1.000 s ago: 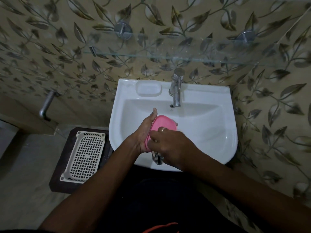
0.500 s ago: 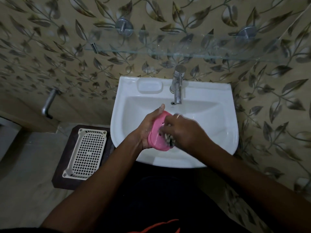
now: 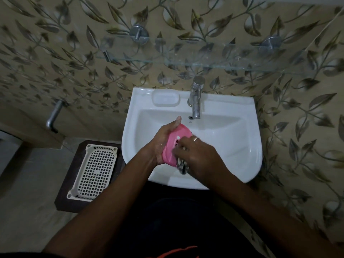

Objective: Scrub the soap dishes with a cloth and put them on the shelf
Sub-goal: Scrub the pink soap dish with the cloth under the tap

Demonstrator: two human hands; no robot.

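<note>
Hands meet over the front half of the sink (image 3: 242, 146). The left hand (image 3: 162, 140) grips the pink soap dish (image 3: 170, 148) from its left side, thumb at the far end, holding it tilted on edge. The right hand (image 3: 199, 159) bunches a dark-and-light cloth (image 3: 182, 166) in curled fingers against the dish's face. The glass shelf (image 3: 204, 59) spans the wall above the tap (image 3: 195, 101). 1 white lattice basket (image 3: 93, 172) lies on a dark stool (image 3: 68, 185) left of the sink.
</note>
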